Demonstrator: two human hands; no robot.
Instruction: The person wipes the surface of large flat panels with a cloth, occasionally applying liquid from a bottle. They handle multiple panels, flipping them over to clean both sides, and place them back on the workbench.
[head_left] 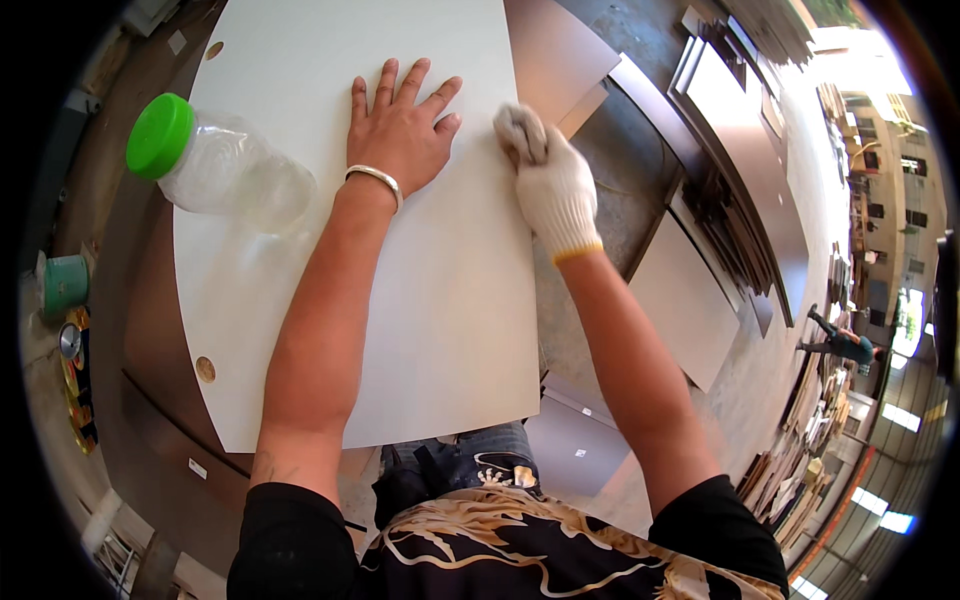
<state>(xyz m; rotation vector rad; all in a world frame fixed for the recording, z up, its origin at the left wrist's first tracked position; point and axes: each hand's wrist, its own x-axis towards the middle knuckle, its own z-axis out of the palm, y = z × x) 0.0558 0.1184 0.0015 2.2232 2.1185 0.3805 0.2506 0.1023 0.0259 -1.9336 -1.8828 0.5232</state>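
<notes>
The white panel [450, 300] lies face up in front of the person, its near edge close to the body, and it is the thing most at stake: its pale surface would probably show any scratch, and pushing unevenly on one side might make it slide or turn. Brown boards [150, 340] show beyond its left side, apparently beneath it, so smooth face against smooth face could be what lets it slip. To the right, apart from the panel, a stack of boards [735, 125] leaves a corner that the right elbow might knock if it swings wide. The clear jar with a green lid [160, 137] seems to stand upright on the panel, just beside the left forearm; a sideways sweep of that arm, or a jolt to the panel, could tip it. The left hand [402, 135] is spread flat on the panel, grasping nothing; if its pressure eases, the panel may shift. The gloved right hand [540, 150] is clenched at the right edge, and I cannot tell whether it grips anything; loose knit could snag there. Smallest, the silvery bangle [376, 180] might scrape the surface should the left wrist drop.
</notes>
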